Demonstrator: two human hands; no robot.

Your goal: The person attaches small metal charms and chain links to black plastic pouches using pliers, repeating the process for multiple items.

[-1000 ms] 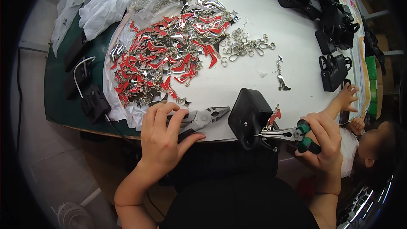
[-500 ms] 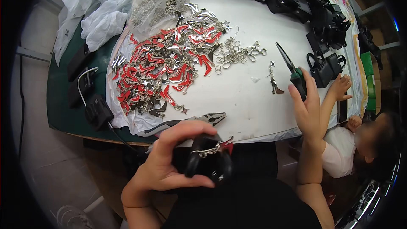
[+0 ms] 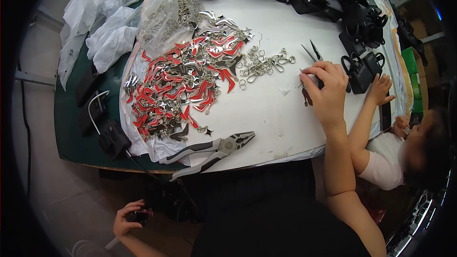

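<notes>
My right hand point(image 3: 326, 88) reaches over the white table top, thumb and forefinger pinched at the upper end of a dark high-heel shoe charm point(image 3: 306, 98) on a small chain. Beside it, partly behind the hand, lie needle-nose pliers point(image 3: 315, 53) with their jaws apart. Down at the lower left, off the table, my left hand point(image 3: 126, 221) is closed around a small black mini handbag point(image 3: 139, 216) with a bit of red on it; fingers and shadow hide most of it. Larger grey-and-black combination pliers point(image 3: 214, 152) rest at the table's near edge.
A heap of red and silver shoe charms point(image 3: 190, 76) covers the table's left, beside loose clasps point(image 3: 266, 62) and a clear bag of chains point(image 3: 169, 16). Black mini handbags point(image 3: 323, 0) are piled far right. A child's hand point(image 3: 381, 90) rests at the right edge.
My left hand has carried the mini handbag down and left, away from the table's edge. My right hand has let go of the needle-nose pliers and moved to the charm.
</notes>
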